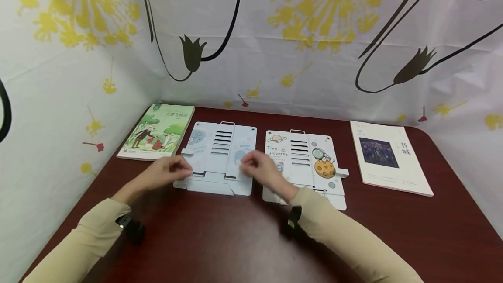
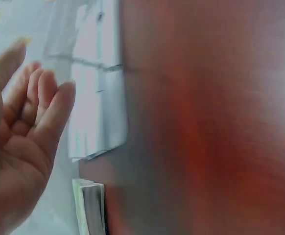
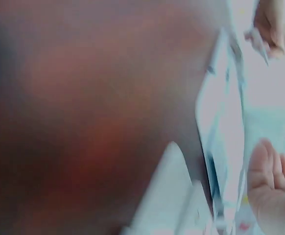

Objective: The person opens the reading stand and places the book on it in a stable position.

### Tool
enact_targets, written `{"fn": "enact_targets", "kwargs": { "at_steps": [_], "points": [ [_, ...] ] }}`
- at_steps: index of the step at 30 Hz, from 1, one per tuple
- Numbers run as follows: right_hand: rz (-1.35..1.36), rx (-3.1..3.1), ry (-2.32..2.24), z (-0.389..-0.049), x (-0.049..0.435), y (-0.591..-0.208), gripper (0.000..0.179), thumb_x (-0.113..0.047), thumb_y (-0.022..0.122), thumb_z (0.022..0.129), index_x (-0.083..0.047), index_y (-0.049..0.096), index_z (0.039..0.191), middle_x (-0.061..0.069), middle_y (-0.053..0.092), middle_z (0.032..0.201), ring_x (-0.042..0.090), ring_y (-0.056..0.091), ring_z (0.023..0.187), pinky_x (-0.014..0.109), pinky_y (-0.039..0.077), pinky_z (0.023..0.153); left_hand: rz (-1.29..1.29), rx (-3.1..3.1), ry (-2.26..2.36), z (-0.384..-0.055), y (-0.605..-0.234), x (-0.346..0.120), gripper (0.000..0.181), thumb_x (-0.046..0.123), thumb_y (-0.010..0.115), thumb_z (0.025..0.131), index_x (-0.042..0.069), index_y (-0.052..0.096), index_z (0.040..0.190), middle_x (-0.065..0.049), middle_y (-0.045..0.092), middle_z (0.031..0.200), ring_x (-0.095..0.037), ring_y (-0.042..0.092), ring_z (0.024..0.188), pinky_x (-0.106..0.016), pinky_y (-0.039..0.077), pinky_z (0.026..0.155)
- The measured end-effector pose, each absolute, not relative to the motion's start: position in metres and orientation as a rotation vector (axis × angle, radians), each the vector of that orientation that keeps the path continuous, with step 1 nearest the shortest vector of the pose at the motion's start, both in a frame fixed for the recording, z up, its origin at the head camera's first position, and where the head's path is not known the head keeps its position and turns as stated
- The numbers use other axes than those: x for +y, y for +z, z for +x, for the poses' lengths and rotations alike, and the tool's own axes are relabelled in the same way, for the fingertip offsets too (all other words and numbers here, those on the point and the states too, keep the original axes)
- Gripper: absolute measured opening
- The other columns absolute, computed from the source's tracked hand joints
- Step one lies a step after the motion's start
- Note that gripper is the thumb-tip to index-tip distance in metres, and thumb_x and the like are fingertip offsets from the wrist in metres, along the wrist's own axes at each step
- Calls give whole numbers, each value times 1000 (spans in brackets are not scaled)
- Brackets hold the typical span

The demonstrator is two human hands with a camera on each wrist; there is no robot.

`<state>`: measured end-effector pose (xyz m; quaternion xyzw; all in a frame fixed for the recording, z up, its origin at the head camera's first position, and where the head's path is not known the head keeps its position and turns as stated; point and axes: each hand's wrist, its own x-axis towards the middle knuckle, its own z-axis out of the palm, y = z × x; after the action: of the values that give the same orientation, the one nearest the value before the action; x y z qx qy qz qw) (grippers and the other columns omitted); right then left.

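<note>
A pale blue folding book stand [image 1: 212, 160] with slots and cartoon prints lies flat on the table, its small side tab [image 1: 188, 151] sticking out on the left. My left hand [image 1: 167, 173] is over its lower left corner, fingers loosely bent, thumb and index finger apart in the left wrist view. Over the stand's right edge is my right hand [image 1: 262, 168], its fingers loosely curled with nothing between them. Beside it lies a second book stand [image 1: 302, 165], white with planet and astronaut prints, partly hidden by my right wrist and sleeve.
A green illustrated book [image 1: 157, 132] lies at the back left of the dark red table [image 1: 204, 243]. At the right is a cream book [image 1: 389, 156] with a dark picture. Patterned white cloth [image 1: 251, 38] hangs behind and at the sides.
</note>
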<state>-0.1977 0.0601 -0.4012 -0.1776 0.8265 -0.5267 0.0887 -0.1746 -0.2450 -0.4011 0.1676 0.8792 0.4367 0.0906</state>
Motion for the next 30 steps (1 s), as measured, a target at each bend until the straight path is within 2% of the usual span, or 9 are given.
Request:
{"fn": "enact_targets", "kwargs": {
  "at_steps": [2, 5, 8, 10, 13, 20, 30],
  "points": [
    [-311, 2416, -1712, -211, 67, -396, 19, -1, 63, 86, 5, 62, 104, 13, 64, 90, 11, 59, 74, 28, 54, 72, 351, 2583, 1431, -186, -395, -247, 25, 22, 62, 92, -1, 62, 102, -11, 62, 90, -10, 57, 76, -24, 52, 70],
    [-160, 2377, -1750, -229, 77, -391, 26, -3, 57, 92, 7, 59, 115, 18, 63, 100, 24, 64, 86, 35, 54, 81, 91, 2557, 1577, -205, -388, -250, 36, 26, 58, 94, -6, 56, 112, -12, 62, 94, -8, 62, 79, -27, 55, 76],
    [-116, 2376, -1668, -240, 82, -387, 32, -5, 53, 95, 6, 55, 124, 22, 60, 113, 32, 62, 104, 37, 51, 89, -93, 2566, 1589, -222, -385, -252, 41, 28, 53, 96, -6, 52, 119, -12, 60, 99, -8, 62, 83, -31, 54, 82],
    [-108, 2369, -1631, -246, 83, -388, 34, -5, 52, 95, 7, 53, 127, 24, 58, 120, 33, 59, 110, 35, 51, 90, -159, 2598, 1542, -232, -387, -253, 41, 29, 52, 97, -5, 52, 121, -17, 58, 107, -14, 62, 89, -32, 53, 85],
    [-87, 2365, -1581, -251, 83, -389, 35, -5, 52, 95, 8, 51, 128, 24, 56, 123, 32, 59, 111, 35, 51, 90, -206, 2617, 1456, -243, -392, -253, 44, 27, 51, 98, -6, 50, 127, -23, 56, 117, -23, 61, 98, -31, 52, 84],
    [-105, 2430, -1416, -257, 77, -391, 34, -4, 55, 93, 8, 55, 125, 24, 57, 122, 30, 63, 103, 31, 53, 83, -274, 2587, 1262, -255, -399, -248, 50, 27, 52, 97, -2, 45, 137, -23, 50, 134, -30, 56, 116, -34, 49, 92],
    [-104, 2462, -1364, -263, 73, -396, 32, -3, 56, 92, 9, 57, 122, 24, 60, 117, 30, 66, 97, 30, 55, 78, -217, 2669, 1121, -259, -399, -241, 44, 17, 56, 93, -4, 51, 131, -23, 51, 132, -27, 57, 106, -35, 48, 86]
  ]
}}
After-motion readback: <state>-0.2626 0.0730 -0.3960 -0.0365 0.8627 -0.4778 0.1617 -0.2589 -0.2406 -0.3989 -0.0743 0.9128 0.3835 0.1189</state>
